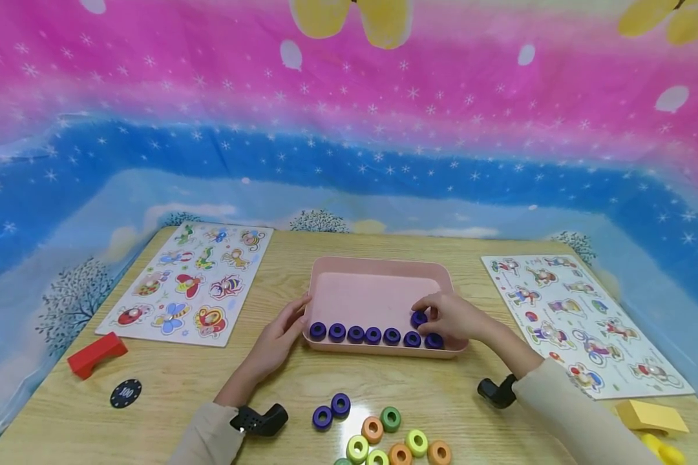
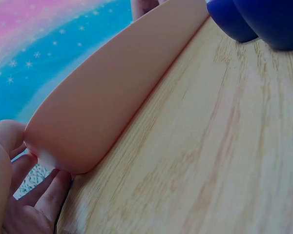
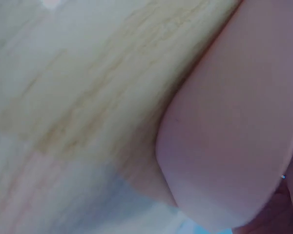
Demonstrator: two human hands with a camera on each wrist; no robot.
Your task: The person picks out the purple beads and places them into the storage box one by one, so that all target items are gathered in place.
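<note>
A pink tray (image 1: 378, 266) lies on the table, a row of several purple rings (image 1: 355, 334) along its front wall. My right hand (image 1: 450, 316) reaches over the tray's right end and pinches another purple ring (image 1: 419, 319) between thumb and fingers, just behind the row. Against the outside of the tray's left wall rest the fingers of my left hand (image 1: 276, 339). The left wrist view has that hand (image 2: 27, 195) at the tray's corner (image 2: 83, 141). In the right wrist view the tray's wall (image 3: 224, 126) hides most of the right hand.
Two purple rings (image 1: 322, 418) lie in front of the tray, beside several green, orange and yellow rings (image 1: 372, 429). Picture puzzle boards stand left (image 1: 194, 284) and right (image 1: 581, 323). A red block (image 1: 97, 354), a black chip (image 1: 126, 392) and a yellow block (image 1: 651, 416) lie nearer the sides.
</note>
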